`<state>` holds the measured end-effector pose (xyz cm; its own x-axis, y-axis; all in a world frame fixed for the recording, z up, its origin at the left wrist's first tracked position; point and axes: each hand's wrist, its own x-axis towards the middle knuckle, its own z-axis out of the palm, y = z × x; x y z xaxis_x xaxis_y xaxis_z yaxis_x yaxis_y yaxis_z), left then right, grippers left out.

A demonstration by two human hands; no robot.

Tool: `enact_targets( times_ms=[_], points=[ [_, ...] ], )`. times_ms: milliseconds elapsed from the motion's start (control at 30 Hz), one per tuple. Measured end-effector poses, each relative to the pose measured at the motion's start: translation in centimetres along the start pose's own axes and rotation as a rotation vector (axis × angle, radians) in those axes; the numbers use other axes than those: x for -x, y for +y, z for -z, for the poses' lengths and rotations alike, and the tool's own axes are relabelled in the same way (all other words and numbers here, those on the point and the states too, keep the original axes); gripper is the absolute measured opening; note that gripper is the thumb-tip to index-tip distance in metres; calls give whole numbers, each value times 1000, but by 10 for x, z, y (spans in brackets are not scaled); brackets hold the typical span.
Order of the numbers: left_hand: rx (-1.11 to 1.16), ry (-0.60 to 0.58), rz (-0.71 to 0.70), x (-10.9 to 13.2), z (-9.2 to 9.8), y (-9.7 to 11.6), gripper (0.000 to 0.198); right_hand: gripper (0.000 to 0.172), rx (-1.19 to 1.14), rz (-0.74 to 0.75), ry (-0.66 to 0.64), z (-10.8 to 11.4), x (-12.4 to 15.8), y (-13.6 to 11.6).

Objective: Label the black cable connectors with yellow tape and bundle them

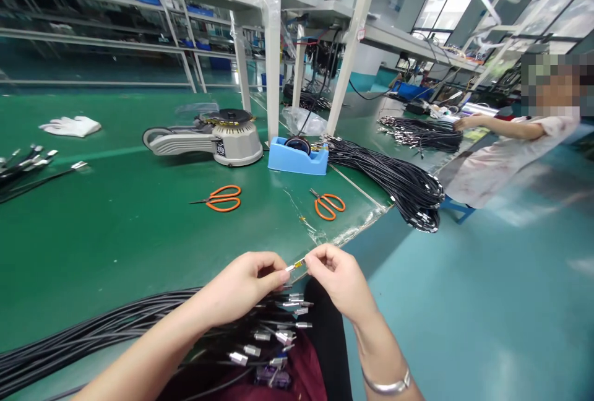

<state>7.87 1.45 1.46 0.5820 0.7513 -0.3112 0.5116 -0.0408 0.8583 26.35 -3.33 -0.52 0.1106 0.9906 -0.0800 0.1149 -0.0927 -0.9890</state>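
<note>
My left hand (241, 283) and my right hand (336, 277) meet at the near edge of the green table (116, 228). Between their pinched fingertips is one small metal cable connector (296, 265) with a bit of yellow on it. Both hands are closed on it. Under my hands lies a bundle of black cables (93, 333) whose several metal connector ends (273, 333) fan out over my lap.
Two orange scissors (221, 198) (328, 204), a blue tape dispenser (297, 156), a grey tape-cutting machine (218, 138) and white gloves (70, 125) lie on the table. More black cable bundles (394, 181) hang off the right edge. A seated person (510, 141) works at the far right.
</note>
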Motion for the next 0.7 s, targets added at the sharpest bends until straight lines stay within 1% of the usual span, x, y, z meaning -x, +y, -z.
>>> enact_targets(
  times_ms=[133, 267, 433, 500, 633, 700],
  points=[
    [16, 15, -10, -7, -5, 2, 31, 21, 15, -4, 35, -1, 2, 0],
    [56, 53, -1, -8, -7, 4, 31, 21, 13, -6, 50, -1, 3, 0],
    [250, 26, 21, -8, -6, 8, 31, 22, 36, 11, 58, -2, 5, 3],
    [289, 43, 34, -9, -7, 9, 32, 22, 36, 7, 74, -3, 6, 5],
    [195, 110, 11, -8, -11, 10, 31, 23, 20, -19, 95, -4, 9, 9],
    [173, 108, 3, -8, -11, 9, 30, 22, 15, -6, 92, -4, 10, 9]
  ],
)
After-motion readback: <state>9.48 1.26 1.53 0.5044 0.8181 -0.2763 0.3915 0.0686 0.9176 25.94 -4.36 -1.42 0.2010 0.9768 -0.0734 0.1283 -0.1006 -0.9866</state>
